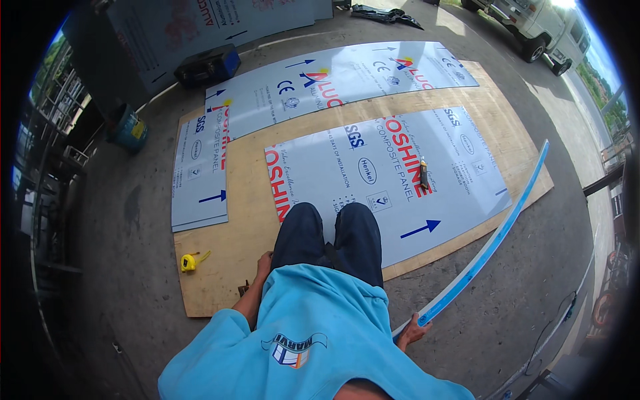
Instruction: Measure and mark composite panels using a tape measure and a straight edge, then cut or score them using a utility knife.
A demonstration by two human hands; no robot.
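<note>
Our right hand (416, 329) clamps a strip (475, 268); we can't tell if our left hand (265, 263) grips, a tape measure (189, 263) left of its fingers.

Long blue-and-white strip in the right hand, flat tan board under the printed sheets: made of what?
Long blue-and-white strip: probably smooth metal, perhaps aluminium, from its pale sheen; plastic possible. Flat tan board: likely plywood, unpainted; woody colour and mottling show.

An open-sided workshop: concrete floor (120, 220), 1 tape measure (189, 262), 1 utility knife (424, 175), panels (390, 170) on plywood (233, 267).
</note>
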